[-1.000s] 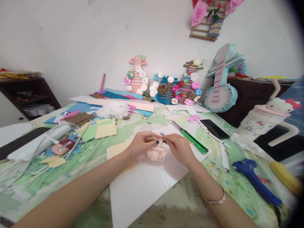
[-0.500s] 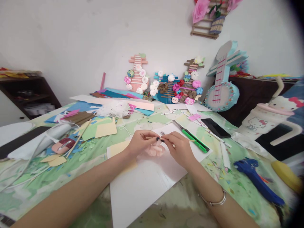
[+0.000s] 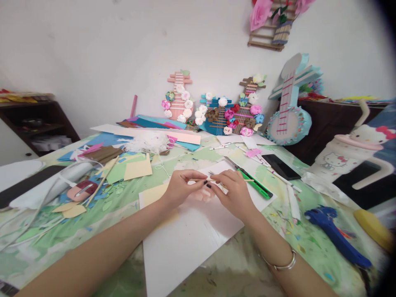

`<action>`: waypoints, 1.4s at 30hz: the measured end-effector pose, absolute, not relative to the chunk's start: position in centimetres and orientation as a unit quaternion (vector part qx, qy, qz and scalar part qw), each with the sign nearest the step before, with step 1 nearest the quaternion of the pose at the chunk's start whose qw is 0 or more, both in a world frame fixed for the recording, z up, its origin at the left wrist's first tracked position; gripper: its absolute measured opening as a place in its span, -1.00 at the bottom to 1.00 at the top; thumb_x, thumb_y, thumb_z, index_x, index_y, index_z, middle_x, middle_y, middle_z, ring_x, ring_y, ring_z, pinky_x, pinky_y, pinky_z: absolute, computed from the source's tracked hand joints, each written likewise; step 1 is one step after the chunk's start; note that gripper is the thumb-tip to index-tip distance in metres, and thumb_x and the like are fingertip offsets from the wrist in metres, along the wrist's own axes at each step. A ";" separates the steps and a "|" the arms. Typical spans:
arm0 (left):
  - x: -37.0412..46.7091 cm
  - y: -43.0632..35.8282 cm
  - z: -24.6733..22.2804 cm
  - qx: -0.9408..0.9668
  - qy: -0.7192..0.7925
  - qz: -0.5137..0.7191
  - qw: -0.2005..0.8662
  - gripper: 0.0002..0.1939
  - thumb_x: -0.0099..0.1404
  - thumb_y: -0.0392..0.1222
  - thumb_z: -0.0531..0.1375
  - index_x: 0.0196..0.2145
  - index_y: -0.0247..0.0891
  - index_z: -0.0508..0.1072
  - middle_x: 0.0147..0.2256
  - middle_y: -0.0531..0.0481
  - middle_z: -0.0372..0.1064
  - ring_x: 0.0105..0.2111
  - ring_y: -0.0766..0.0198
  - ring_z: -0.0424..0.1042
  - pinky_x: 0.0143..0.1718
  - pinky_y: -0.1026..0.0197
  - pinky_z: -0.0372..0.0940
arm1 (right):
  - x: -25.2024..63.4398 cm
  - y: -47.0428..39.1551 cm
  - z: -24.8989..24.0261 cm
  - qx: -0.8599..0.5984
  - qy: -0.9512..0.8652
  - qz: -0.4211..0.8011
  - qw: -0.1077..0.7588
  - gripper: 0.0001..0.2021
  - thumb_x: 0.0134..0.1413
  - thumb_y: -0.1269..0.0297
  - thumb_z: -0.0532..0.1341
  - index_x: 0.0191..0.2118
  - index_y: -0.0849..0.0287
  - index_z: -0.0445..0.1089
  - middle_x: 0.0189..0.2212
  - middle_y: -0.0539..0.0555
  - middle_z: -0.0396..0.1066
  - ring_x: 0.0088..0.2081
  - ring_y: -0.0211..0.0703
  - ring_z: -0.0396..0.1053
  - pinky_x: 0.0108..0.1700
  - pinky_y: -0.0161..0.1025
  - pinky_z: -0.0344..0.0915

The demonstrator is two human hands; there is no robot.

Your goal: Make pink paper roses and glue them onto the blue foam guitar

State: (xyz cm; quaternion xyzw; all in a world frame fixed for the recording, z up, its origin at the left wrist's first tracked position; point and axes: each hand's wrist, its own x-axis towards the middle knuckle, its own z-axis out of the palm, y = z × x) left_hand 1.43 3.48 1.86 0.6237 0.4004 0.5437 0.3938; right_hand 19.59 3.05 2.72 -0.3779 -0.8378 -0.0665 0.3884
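A thin wooden stick (image 3: pixel 249 180) lies level across both hands, its tip poking out to the right. My left hand (image 3: pixel 181 186) pinches it between thumb and fingers. My right hand (image 3: pixel 232 190) also has its fingers closed on the stick, thumb tip below it. Whether paper is wrapped round the stick between the fingers is hard to make out. Just beneath the fingertips rest pale pink paper pieces (image 3: pixel 202 194), partly hidden by the hands. Under everything is a white board (image 3: pixel 182 243). Behind my right hand is a green utility knife (image 3: pixel 258 187) with its blade out.
To the right are a blue glue gun (image 3: pixel 335 235), a phone (image 3: pixel 281 166) and a lidded cup (image 3: pixel 335 159). Paper scraps (image 3: pixel 137 168) and a string tangle (image 3: pixel 147 142) lie left. Flower-decorated paper instruments (image 3: pixel 220 117) lean on the wall.
My right thumb has slid slightly down and left under the stick, and the right fingers have shifted a little. The stick's right end sits slightly higher. The pink paper pieces are more covered.
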 end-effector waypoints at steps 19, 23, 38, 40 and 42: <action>1.5 3.2 1.9 0.606 0.386 0.549 0.427 -0.80 0.00 -0.20 0.34 -0.36 -0.32 0.54 -0.33 -0.10 0.55 -0.28 0.16 0.52 -0.25 0.23 0.43 | 19.5 2.7 2.9 -0.419 -0.801 -0.121 0.410 -0.78 0.16 0.18 0.13 -0.42 0.16 0.38 -0.47 0.03 0.42 -0.37 -0.22 0.30 -0.24 -0.16 -0.04; 1.6 3.0 2.0 0.614 0.383 0.544 0.424 -0.81 0.02 -0.21 0.32 -0.36 -0.32 0.54 -0.32 -0.10 0.55 -0.28 0.16 0.52 -0.25 0.23 0.43 | 19.3 2.5 3.0 -0.429 -0.793 -0.121 0.415 -0.75 0.14 0.14 0.14 -0.46 0.17 0.35 -0.49 0.01 0.40 -0.37 -0.21 0.30 -0.24 -0.15 -0.05; 1.6 3.1 1.9 0.603 0.341 0.540 0.477 -0.77 0.00 -0.24 0.35 -0.33 -0.34 0.51 -0.31 -0.13 0.55 -0.26 0.11 0.53 -0.28 0.20 0.45 | 19.2 2.5 2.9 -0.436 -0.775 -0.122 0.441 -0.80 0.06 0.17 0.23 -0.47 0.16 0.31 -0.50 -0.03 0.38 -0.40 -0.24 0.27 -0.26 -0.17 -0.10; 1.6 3.1 2.0 0.602 0.339 0.538 0.482 -0.77 0.00 -0.23 0.34 -0.33 -0.35 0.51 -0.31 -0.13 0.55 -0.26 0.11 0.53 -0.29 0.20 0.45 | 19.2 2.5 2.9 -0.435 -0.776 -0.119 0.441 -0.79 0.06 0.17 0.22 -0.47 0.16 0.30 -0.50 -0.03 0.38 -0.41 -0.26 0.28 -0.26 -0.17 -0.11; 1.6 3.1 2.0 0.600 0.343 0.537 0.483 -0.78 0.01 -0.23 0.34 -0.33 -0.34 0.51 -0.31 -0.13 0.55 -0.26 0.12 0.53 -0.30 0.21 0.44 | 19.2 2.5 2.9 -0.435 -0.777 -0.115 0.440 -0.79 0.06 0.17 0.22 -0.48 0.17 0.29 -0.50 -0.04 0.38 -0.42 -0.27 0.28 -0.25 -0.17 -0.11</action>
